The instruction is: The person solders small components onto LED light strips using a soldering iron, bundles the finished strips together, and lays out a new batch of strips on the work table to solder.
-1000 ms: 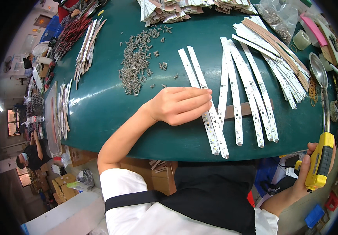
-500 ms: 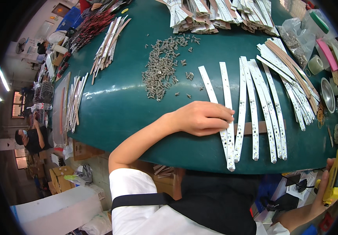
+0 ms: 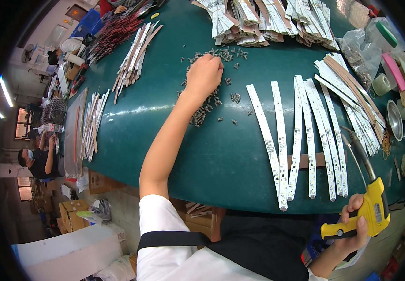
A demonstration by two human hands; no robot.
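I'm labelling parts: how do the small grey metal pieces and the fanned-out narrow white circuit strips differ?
The small grey metal pieces are short; the fanned-out narrow white circuit strips are long. The pieces lie loosely heaped, while the strips are spread side by side. The left hand is at the pieces, not the strips. Both lie on the green tabletop.

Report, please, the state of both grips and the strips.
Left grip over small metal parts, hiding some. Right grip closed on yellow tool. White strips lie fanned.
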